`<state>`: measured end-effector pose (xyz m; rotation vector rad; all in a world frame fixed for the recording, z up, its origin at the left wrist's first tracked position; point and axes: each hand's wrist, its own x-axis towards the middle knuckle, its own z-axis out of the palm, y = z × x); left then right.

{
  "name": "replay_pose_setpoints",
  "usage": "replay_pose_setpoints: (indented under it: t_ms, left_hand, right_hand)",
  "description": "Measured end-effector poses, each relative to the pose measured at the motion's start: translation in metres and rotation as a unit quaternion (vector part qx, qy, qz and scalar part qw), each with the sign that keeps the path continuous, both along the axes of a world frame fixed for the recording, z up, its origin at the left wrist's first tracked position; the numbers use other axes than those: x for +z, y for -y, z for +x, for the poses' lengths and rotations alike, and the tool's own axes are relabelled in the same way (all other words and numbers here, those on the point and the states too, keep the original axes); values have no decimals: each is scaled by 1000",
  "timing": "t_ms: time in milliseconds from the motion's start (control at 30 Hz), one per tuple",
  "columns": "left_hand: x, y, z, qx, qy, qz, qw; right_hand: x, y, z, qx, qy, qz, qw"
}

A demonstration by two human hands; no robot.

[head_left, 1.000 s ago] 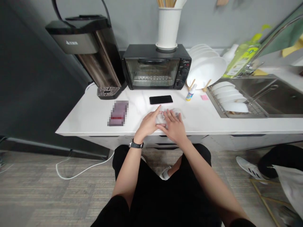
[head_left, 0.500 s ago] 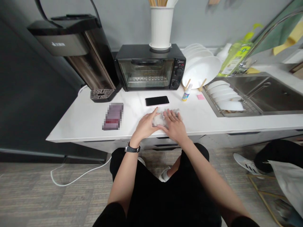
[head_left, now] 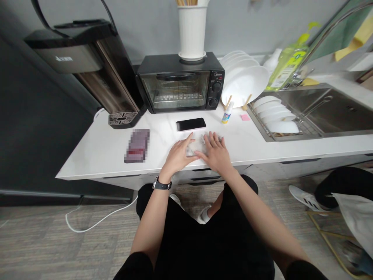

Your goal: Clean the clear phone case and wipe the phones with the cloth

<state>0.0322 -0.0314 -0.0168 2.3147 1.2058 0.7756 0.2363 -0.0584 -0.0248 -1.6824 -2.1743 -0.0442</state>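
Observation:
A crumpled, see-through plastic bag or wrap (head_left: 196, 147) lies on the white counter between my hands, close to the front edge. At its left side rests my left hand (head_left: 177, 154), thumb and fingers stretched apart, with a black watch on the wrist. My right hand (head_left: 217, 154) lies flat over its right part with fingers spread, hiding some of it. Whether anything is inside the plastic I cannot tell. Just behind my hands is a phone (head_left: 191, 124), dark screen up. A small white spray bottle (head_left: 227, 113) with a yellow base stands farther right.
Behind the phone stands a black toaster oven (head_left: 180, 87), with a water dispenser (head_left: 116, 89) to its left. White plates (head_left: 247, 85) and a steel sink (head_left: 349, 111) are at the right. A blurred-out purple item (head_left: 137, 146) lies left. Another person's shoe (head_left: 305, 198) shows on the floor.
My right hand's fingers are spread somewhat wider, and the plastic under them looks flatter. Both hands stay at the same spot on the counter. The camera view has shifted slightly.

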Motion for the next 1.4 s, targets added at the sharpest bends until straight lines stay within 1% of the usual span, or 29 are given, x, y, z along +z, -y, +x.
replay_pose_setpoints:
  t_ms: [100, 133, 200, 267, 367, 433, 467, 533, 600, 667, 700, 767, 833, 900, 967, 1000, 1033, 1100, 1167, 1233, 1267, 1333, 1400]
  left_hand:
    - [0, 0, -1, 5, -7, 1, 1000]
    - [0, 1, -1, 7, -11, -1, 1000]
    - [1, 2, -1, 9, -11, -4, 1000]
    - [1, 2, 0, 7, -3, -6, 1000]
    - [2, 3, 0, 4, 0, -12, 1000]
    - [2, 2, 0, 2, -3, -13, 1000]
    - [2, 1, 0, 2, -5, -13, 1000]
    - [3, 1, -1, 4, -11, -14, 1000]
    - [3, 1, -2, 8, -19, -17, 1000]
    - [3, 1, -2, 7, -22, -18, 1000]
    - [3, 1, -2, 6, -20, -16, 1000]
    - [3, 2, -1, -1, -15, -10, 1000]
    - [4, 1, 0, -5, -16, -6, 1000]
    - [4, 0, 0, -8, -20, -6, 1000]
    - [4, -1, 0, -7, -23, -9, 1000]
    - [3, -2, 0, -6, -25, -12, 1000]
    - [3, -2, 0, -5, -26, -15, 1000]
    - [3, -2, -1, -3, -30, -21, 999]
    - [3, 0, -1, -5, -34, -22, 999]
    - [3, 1, -1, -7, -37, -18, 999]
    - [3, 2, -1, -8, -38, -14, 999]
    - [4, 2, 0, -8, -39, -8, 999]
    - [4, 1, 0, -10, -38, -5, 999]
  right_hand:
    - [3, 14, -30, 82, -9, -14, 997]
    - [4, 22, -33, 106, -12, -16, 994]
    - [6, 34, -24, 130, -12, -18, 991]
    - [5, 37, -2, 112, -8, -12, 994]
    - [1, 23, 28, 25, -2, 12, 1000]
    - [-2, 8, 29, -21, -4, 24, 999]
    - [-3, 4, 23, -22, -6, 24, 999]
    - [-3, 1, 2, 19, -10, 14, 1000]
    - [-1, 9, -18, 88, -15, -1, 996]
    - [2, 22, -23, 142, -17, -9, 990]
    - [3, 28, -18, 153, -15, -10, 988]
    - [5, 34, 3, 141, -6, -9, 990]
    - [4, 29, 28, 87, 3, 0, 996]
    - [2, 17, 41, 29, 7, 11, 1000]
    - [1, 6, 34, 0, 4, 17, 1000]
    - [0, 3, 25, 5, 2, 16, 1000]
    - [0, 2, 13, 20, -2, 13, 1000]
    - [1, 9, -10, 73, -8, 4, 997]
    - [2, 22, -17, 128, -8, -3, 992]
    - [4, 34, -4, 152, 0, -6, 988]
    - [4, 37, 8, 146, 6, -5, 989]
    - [4, 35, 34, 101, 17, 0, 995]
    - [3, 23, 51, 40, 21, 8, 999]
